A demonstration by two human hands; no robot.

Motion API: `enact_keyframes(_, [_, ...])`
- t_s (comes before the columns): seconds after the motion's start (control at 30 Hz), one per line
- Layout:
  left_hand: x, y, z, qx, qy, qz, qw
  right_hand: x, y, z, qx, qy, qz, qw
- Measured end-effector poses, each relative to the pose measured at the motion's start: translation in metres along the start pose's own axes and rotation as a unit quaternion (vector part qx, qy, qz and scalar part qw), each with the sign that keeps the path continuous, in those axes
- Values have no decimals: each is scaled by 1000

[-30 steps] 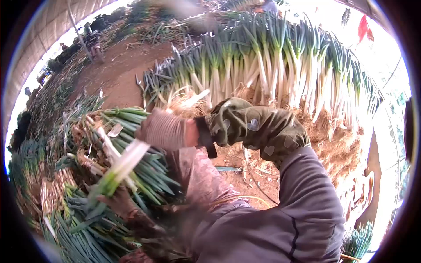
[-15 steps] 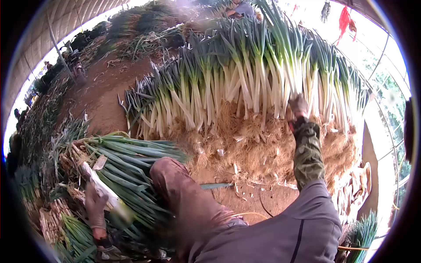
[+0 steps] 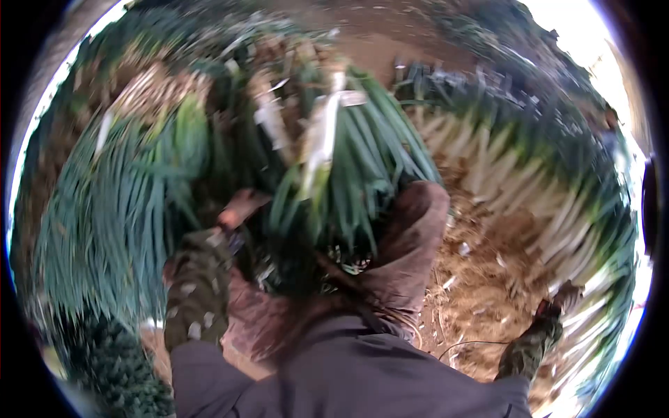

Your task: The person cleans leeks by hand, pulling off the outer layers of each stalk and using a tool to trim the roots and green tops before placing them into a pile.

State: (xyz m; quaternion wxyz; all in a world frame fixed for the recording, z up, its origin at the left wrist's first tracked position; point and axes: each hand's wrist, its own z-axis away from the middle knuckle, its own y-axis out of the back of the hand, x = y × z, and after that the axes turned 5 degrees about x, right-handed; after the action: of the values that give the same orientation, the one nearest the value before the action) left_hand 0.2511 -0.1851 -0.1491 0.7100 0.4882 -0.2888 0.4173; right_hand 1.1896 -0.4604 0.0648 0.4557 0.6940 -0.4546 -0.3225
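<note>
My left hand (image 3: 244,205), gloved and blurred, hovers beside the hanging leaves of a heap of green onions (image 3: 373,150), its fingers loosely stretched and nothing seen in them. A thick white stalk (image 3: 323,136) lies on top of that heap, above and to the right of this hand. Far to the right, my right hand (image 3: 568,296) is at the root end of a long row of green onions (image 3: 502,153) laid side by side. It touches or nearly touches the white stalks there. Motion blur hides how its fingers are set.
Another large bunch of green onions (image 3: 118,209) lies at the left, leaves towards me. Tangled roots (image 3: 488,279) and scraps cover the ground beside the row. My bent knee (image 3: 421,202) stands between heap and row. A thin cable (image 3: 474,343) crosses the ground.
The view has swung left, so the row has shifted to the right side and the heap to the centre. My right hand has stayed near the stalks' lower ends; my left hand has come off the heap's white stalk.
</note>
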Motion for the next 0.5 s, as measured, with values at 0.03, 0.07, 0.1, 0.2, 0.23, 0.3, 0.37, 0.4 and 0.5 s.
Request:
enact_keyframes(0.03, [-25,-8,-12,35,-59,66,995,-16,1,-2,21,8,-35,999])
enact_keyframes(0.07, [10,-18,-8,52,-5,44,998,-36,0,-4,43,27,-92,994])
enact_keyframes(0.1, [4,-19,-16,68,8,28,997,-58,1,1,60,54,-158,984])
enact_keyframes(0.2, [0,-36,-21,153,2,-77,985,-173,6,60,11,221,-401,889])
enact_keyframes(0.23, [4,-41,-15,179,23,-96,979,-226,27,117,-39,288,-447,846])
enact_keyframes(0.3, [17,-42,-6,199,52,-131,970,-335,71,233,-175,397,-531,728])
enact_keyframes(0.37, [25,-46,-2,183,67,-161,968,-396,130,340,-300,468,-341,758])
enact_keyframes(0.4, [34,-44,2,177,21,-219,959,-422,153,390,-323,507,-258,756])
enact_keyframes(0.5, [74,-27,34,203,-119,-309,922,-485,79,449,-359,525,-366,680])
